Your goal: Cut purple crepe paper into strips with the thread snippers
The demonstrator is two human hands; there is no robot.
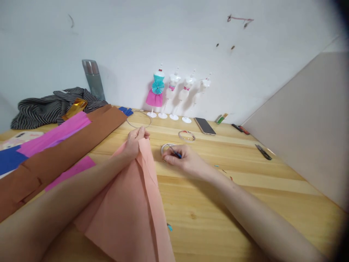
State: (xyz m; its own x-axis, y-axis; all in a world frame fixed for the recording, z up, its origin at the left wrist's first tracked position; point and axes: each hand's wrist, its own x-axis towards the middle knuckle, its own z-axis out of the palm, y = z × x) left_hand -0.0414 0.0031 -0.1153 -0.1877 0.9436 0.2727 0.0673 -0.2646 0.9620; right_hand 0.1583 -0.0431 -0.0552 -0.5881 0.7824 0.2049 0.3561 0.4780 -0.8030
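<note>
My left hand (135, 141) is closed on the top corner of a large sheet of peach crepe paper (122, 203), which has a fold along its right side and hangs toward me. To the right of it, my right hand (182, 158) is closed around small scissors (177, 154) with dark blue handles and thin grey blades, partly hidden by the fingers. A white ring (163, 148), like a roll of tape, lies at the thumb and fingertips of that hand. Whether the fingers also grip the ring, I cannot tell.
Brown paper (68, 145), pink paper (58, 128) and blue paper (11, 160) lie at left, before striped cloth (40, 109) and a bottle (94, 80). Several mini dress forms (171, 87) stand by the wall. A phone (205, 126), bracelet-like ring (187, 136) and cutter (263, 152) lie right.
</note>
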